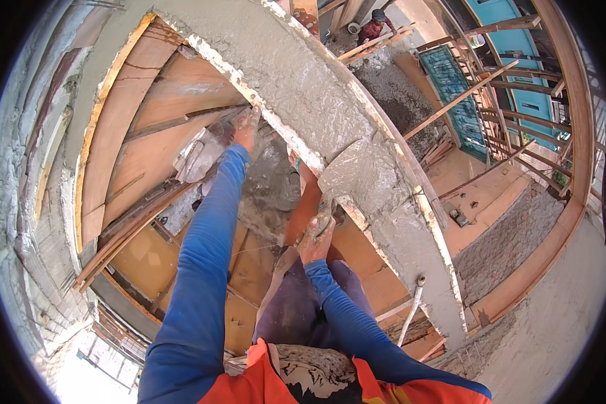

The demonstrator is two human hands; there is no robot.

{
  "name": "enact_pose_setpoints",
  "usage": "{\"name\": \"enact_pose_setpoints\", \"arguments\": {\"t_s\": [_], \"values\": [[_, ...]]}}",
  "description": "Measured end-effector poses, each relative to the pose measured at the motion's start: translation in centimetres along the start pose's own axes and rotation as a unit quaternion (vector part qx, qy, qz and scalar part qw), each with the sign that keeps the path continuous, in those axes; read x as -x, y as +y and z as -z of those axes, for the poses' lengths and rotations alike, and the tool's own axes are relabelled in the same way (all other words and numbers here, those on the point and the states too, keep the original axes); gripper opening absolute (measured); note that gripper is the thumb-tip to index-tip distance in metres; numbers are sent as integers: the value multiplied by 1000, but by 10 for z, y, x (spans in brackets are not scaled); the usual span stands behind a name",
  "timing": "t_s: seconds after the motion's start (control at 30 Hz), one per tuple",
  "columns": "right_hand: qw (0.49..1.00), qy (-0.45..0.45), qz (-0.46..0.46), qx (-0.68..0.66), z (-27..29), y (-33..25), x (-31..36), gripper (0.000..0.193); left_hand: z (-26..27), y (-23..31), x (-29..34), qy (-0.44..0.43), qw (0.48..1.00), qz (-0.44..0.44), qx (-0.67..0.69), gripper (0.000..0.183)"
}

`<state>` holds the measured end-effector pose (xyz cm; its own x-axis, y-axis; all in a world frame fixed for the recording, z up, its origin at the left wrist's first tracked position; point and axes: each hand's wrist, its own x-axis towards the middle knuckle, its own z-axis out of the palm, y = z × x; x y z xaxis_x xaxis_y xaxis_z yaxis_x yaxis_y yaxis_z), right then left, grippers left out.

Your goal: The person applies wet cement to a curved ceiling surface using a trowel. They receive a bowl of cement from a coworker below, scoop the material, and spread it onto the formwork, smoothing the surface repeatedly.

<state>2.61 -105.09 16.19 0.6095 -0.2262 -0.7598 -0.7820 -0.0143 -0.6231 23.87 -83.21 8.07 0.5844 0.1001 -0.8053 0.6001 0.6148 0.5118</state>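
Right hand [314, 237] grips trowel [349, 176] on wet beam [330, 114].

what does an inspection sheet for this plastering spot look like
surface: curved beam coated in wet grey mortar, wooden formwork under it
job's things: trowel in left hand; float loaded with mortar in right hand
clutter: loose planks below, white pipe
hands: both shut on tool handles
cables: nothing seen
surroundings: wooden scaffold poles, teal door, another person on the ground far below
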Motion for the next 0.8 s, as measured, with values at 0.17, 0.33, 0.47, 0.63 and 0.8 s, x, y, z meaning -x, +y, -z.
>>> {"name": "enact_pose_setpoints", "arguments": {"t_s": [0.17,0.33,0.47,0.63,0.8], "values": [[985,-74,114,108,-67,-64,-29,60,34,2,-6,-24,999,20,35,66],[958,-52,193,204,-151,-117,-86,71,22,15,3,-36,995,80,41,69],[883,-218,230,347,-182,-211,-105,65,108,-41,-21,-29,999,27,-20,61],[669,-204,388,601,-91,-257,-146,57,23,-15,1,-33,991,31,124,48],[527,-211,415,711,-100,-312,-155,54,3,-20,5,10,994,-1,112,53]]}}
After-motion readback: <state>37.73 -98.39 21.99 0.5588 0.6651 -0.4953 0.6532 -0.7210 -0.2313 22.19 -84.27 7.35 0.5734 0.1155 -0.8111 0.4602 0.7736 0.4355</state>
